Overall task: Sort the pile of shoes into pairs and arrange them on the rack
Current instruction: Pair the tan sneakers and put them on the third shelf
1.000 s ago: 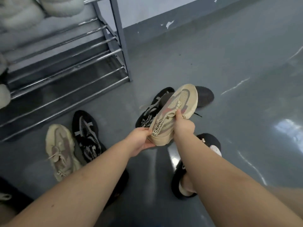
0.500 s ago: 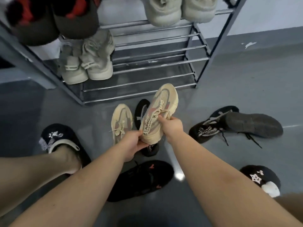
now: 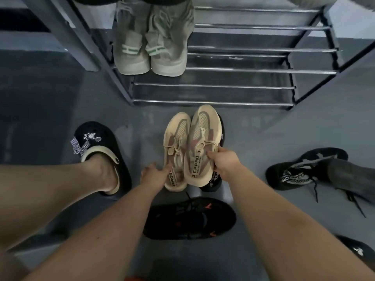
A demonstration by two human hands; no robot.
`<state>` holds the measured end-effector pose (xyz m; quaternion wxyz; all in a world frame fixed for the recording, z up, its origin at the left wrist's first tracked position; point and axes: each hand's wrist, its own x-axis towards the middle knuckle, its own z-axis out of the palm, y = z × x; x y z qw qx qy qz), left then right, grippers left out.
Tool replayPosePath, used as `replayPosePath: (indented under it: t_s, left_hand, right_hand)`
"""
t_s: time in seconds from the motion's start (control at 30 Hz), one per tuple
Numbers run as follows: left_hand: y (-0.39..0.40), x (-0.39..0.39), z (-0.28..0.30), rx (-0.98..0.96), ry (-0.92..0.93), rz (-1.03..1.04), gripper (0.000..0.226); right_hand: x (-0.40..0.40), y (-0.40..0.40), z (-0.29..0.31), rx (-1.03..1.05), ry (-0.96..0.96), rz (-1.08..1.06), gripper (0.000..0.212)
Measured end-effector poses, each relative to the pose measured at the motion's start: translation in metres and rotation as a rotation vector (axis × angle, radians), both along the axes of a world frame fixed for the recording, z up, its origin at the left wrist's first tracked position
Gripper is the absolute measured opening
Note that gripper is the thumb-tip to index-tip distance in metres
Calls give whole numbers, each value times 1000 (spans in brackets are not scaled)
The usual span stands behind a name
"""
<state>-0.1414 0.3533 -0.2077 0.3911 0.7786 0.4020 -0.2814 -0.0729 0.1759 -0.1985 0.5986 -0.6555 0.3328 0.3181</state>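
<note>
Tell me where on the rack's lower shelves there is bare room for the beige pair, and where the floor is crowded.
Free: the shelf rails right of the grey sneakers, out to the rack's right post, and the bottom rails below them. Crowded: the floor around both beige sneakers, with black sneakers underneath and behind, plus another black pair at right.

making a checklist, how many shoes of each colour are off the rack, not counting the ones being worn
beige sneakers: 2
black sneakers: 4
total: 6

One black sneaker lies mostly hidden under the beige one that the right hand holds.
</note>
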Motion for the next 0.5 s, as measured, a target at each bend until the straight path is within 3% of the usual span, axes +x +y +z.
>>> replayPosePath:
  t_s: [0.13,0.3,0.43,0.5]
  left_hand:
    - [-7,1,-9,-256,38,133,58]
    - [-9,0,-18,-372,19,278,50]
    - [-16,-5,-20,-446,-4,383,41]
    - [-20,-6,-16,-459,-5,366,41]
  right_hand:
    - [5,-18,-6,91,38,-4,32]
    - [7,-27,-7,159,79,77,39]
    - [5,-29,-3,152,67,141,72]
    - [4,-30,5,192,70,108,74]
